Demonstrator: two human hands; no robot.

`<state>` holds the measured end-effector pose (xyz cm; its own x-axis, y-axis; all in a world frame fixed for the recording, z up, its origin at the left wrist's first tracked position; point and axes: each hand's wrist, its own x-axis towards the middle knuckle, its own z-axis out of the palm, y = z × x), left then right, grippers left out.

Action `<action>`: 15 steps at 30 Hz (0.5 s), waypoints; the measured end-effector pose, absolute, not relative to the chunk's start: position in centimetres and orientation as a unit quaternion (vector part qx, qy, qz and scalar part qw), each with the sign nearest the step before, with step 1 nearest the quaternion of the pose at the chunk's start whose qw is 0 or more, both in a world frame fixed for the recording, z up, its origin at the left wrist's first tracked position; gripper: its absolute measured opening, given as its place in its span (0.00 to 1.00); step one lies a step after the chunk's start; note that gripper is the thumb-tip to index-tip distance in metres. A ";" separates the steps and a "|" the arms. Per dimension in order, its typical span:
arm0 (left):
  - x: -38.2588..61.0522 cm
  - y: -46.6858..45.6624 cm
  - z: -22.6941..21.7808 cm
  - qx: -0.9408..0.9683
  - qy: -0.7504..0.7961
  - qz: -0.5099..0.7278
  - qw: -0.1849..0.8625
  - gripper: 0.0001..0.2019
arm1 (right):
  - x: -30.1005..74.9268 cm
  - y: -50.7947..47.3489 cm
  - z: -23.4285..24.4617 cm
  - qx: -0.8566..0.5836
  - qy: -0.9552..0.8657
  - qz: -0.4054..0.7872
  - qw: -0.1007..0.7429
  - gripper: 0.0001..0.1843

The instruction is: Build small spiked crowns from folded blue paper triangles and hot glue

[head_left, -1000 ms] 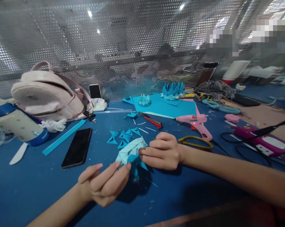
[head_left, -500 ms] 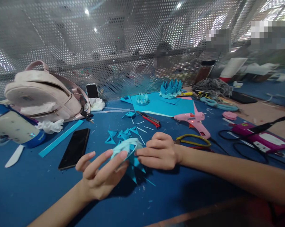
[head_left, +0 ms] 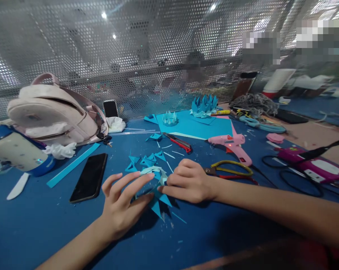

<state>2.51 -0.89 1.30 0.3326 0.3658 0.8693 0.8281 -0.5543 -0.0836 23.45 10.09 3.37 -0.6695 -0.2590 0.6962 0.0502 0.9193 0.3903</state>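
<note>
Between my two hands is a ring of folded paper [head_left: 156, 207], pale blue-green along its upper rim and bright blue on the pointed pieces below. My left hand [head_left: 123, 198] curves round its left side, long fingers over the top and thumb underneath. At the right edge of the ring my right hand [head_left: 188, 182] is closed, its fingertips pinching the paper; exactly which fold they grip is hidden. Just behind the ring lie several small folded blue paper pieces [head_left: 149, 159]. A red utility knife [head_left: 180, 143] and thin paper scraps rest farther back.
A pink glue gun [head_left: 233, 144] and yellow-and-red-handled scissors [head_left: 228, 168] lie right. Two folded-paper crowns, one taller [head_left: 204, 107], stand on blue sheets [head_left: 183, 127]. Left are a phone [head_left: 89, 178], a blue paper strip [head_left: 74, 165], a bottle [head_left: 20, 153] and a backpack [head_left: 54, 112].
The paper ring has tipped, so its opening shows more between my hands. My left hand has shifted slightly right and up, its fingers more outstretched. My right fingers moved slightly left.
</note>
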 end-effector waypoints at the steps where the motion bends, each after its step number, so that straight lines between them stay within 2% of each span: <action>1: 2.5 -0.9 1.2 -0.778 -0.388 -0.420 0.261 0.06 | 23.5 10.0 3.3 0.063 -0.897 -0.193 0.392 0.06; 8: 2.8 -1.4 0.4 -0.830 -0.384 -0.320 0.247 0.09 | 23.4 9.5 2.3 0.072 -0.931 -0.166 0.318 0.12; 15: 2.7 -2.4 1.0 -0.845 -0.412 -0.235 0.247 0.16 | 23.7 8.5 2.5 -0.008 -0.970 -0.097 0.221 0.15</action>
